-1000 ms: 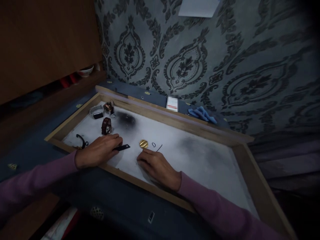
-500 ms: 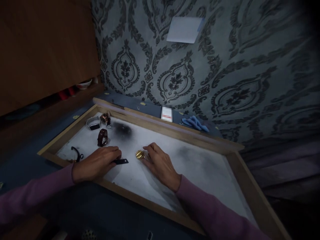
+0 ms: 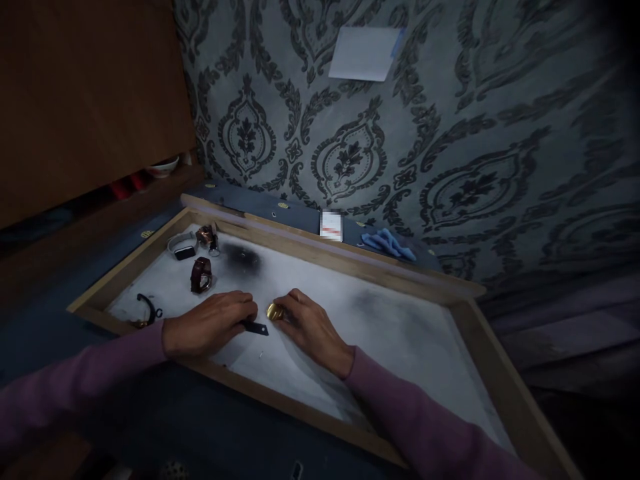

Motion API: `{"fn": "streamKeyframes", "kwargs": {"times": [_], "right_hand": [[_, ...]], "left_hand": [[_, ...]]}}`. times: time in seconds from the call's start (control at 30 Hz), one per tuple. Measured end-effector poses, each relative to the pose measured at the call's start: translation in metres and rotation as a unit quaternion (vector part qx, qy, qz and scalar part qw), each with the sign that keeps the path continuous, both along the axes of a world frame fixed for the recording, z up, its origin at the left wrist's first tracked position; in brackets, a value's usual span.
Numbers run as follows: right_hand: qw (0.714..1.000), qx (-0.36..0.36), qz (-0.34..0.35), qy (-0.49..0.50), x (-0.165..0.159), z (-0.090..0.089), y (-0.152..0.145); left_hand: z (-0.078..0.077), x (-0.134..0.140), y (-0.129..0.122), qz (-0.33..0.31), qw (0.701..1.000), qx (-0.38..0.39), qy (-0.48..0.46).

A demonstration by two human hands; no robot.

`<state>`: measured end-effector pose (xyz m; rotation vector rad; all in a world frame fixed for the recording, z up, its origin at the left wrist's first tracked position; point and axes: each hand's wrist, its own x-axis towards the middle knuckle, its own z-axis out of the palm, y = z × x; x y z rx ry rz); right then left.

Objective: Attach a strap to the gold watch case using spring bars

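My left hand [image 3: 215, 323] is closed on a flat black strip [image 3: 257, 328], whose end with a small hole sticks out to the right. The part inside the fingers is hidden. Just across from it, my right hand [image 3: 313, 327] pinches a gold watch [image 3: 275, 311] between thumb and fingers, low over the white floor of a shallow wooden tray [image 3: 295, 248]. To the left lie a brown-strapped watch [image 3: 201, 275], a grey-banded watch [image 3: 183, 247], a rose-gold watch [image 3: 207, 237] and a curved black-banded watch [image 3: 148, 309], partly behind my left wrist.
Behind the tray, a small white box [image 3: 331, 225] and a crumpled blue cloth [image 3: 388, 244] rest on the dark blue cover. Patterned wallpaper [image 3: 347, 160] rises beyond, with a white card [image 3: 366, 53] on it. A wooden cabinet [image 3: 90, 87] stands at left.
My left hand has moved right with the black strip, closer to the gold watch. My right fingers have closed on the gold watch, which is tilted a little differently. The view has shifted slightly.
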<state>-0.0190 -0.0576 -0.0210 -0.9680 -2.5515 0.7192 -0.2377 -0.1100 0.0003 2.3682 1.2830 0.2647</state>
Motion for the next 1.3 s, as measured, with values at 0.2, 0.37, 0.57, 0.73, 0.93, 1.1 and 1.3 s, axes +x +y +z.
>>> {"fn": "streamKeyframes", "kwargs": {"times": [0.2, 0.37, 0.57, 0.73, 0.93, 1.1, 1.3], "right_hand": [[0.998, -0.005, 0.067, -0.020, 0.005, 0.002, 0.006], [0.995, -0.013, 0.095, -0.031, 0.008, 0.007, 0.010], [0.997, -0.030, 0.071, -0.016, 0.008, 0.009, 0.005], [0.997, -0.071, 0.036, 0.007, 0.009, 0.006, -0.002], [0.975, -0.203, -0.005, 0.092, 0.016, 0.005, -0.013], [0.866, -0.456, -0.037, 0.203, 0.036, 0.005, -0.028], [0.806, -0.526, -0.087, 0.257, 0.058, 0.007, -0.041]], "left_hand": [[0.000, 0.001, 0.003, 0.000, 1.000, -0.008, -0.010], [0.001, 0.003, 0.005, 0.005, 1.000, -0.003, -0.006], [-0.002, 0.007, 0.007, 0.047, 0.999, 0.020, 0.018], [-0.001, 0.011, 0.004, 0.053, 0.996, 0.071, 0.032], [0.012, 0.018, -0.003, -0.066, 0.996, -0.059, -0.031], [0.013, 0.021, -0.003, -0.101, 0.992, -0.074, -0.020], [0.012, 0.027, 0.001, -0.104, 0.992, -0.069, 0.010]]}}
